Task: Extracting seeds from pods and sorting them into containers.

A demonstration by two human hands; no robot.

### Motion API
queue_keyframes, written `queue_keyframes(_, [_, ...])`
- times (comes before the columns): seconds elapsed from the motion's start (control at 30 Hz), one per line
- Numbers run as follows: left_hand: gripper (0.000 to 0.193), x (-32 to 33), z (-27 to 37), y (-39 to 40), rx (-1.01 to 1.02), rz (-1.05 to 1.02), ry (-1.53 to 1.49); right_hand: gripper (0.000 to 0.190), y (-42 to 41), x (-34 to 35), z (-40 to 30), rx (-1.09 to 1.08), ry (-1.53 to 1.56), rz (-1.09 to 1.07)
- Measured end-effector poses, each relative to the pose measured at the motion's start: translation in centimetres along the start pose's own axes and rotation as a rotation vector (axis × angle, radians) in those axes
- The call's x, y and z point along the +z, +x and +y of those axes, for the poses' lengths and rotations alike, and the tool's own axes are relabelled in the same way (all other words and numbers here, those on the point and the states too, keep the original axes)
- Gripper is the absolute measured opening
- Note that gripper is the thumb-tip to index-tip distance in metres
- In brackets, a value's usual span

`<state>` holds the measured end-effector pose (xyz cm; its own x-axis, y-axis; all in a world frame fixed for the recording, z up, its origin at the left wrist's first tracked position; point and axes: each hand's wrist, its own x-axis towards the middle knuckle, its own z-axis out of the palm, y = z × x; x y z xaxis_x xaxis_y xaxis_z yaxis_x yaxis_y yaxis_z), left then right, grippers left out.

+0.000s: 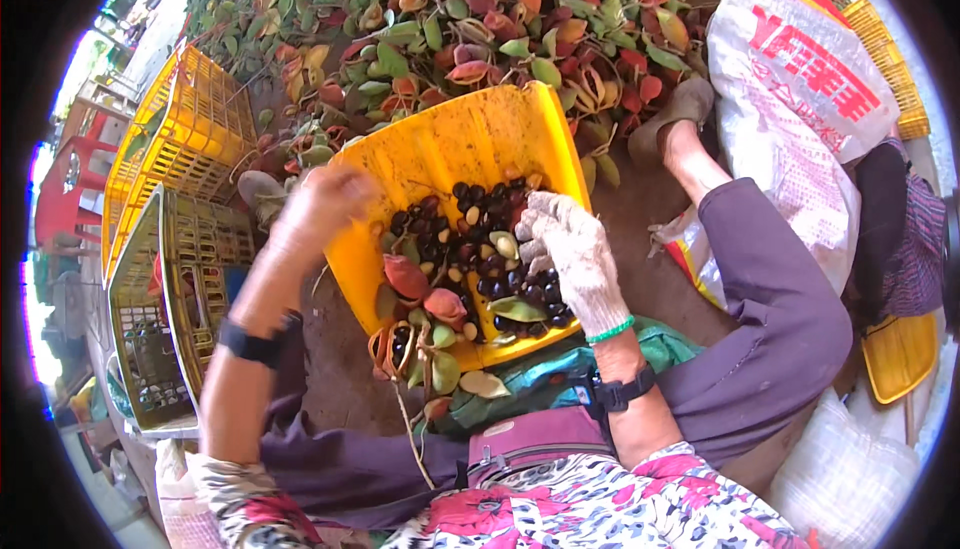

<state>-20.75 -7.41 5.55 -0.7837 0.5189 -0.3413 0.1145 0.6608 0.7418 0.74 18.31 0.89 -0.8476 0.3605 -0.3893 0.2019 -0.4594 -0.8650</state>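
A worn yellow plastic bin (465, 136) sits tilted between my legs. Glossy dark seeds (491, 208) cover its floor, with a few pale seeds among them. My left hand (330, 200), bare and motion-blurred, is over the bin's left side; whether it grips anything is unclear. Over the seeds at the bin's right side is my right hand (566, 253) in a white knitted glove, its fingers curled and their tips partly hidden. Red pods (405, 276) and green pods (445, 371) lie at the near left corner. One split pod (381, 350) there shows dark seeds, near a thin stem (410, 421).
Beyond the bin spreads a large heap of red and green pods (480, 24). Yellow crates (161, 166) and a dirty greenish crate (150, 354) stand at left. A printed white woven sack (787, 144) rises at right, beside another person (911, 249).
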Motion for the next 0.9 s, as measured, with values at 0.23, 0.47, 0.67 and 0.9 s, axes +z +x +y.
queue_keyframes(0.23, [0.040,10.7,-9.0,-5.9,-0.215,0.237,-0.299,0.035,-1.4,4.3,3.4,0.025,-0.174,-0.219])
queue_keyframes(0.47, [0.038,11.5,-0.8,-11.9,0.084,0.195,-0.716,0.038,-1.9,4.5,3.0,-0.111,-0.159,-0.321])
queue_keyframes(0.67, [0.045,8.4,3.7,-12.0,0.366,0.372,-0.723,0.021,-2.7,4.0,-1.9,-0.228,0.279,-0.030])
queue_keyframes(0.9, [0.043,12.8,-2.1,-9.2,0.253,-0.076,-1.460,0.028,2.3,0.7,4.6,0.009,0.860,-0.421])
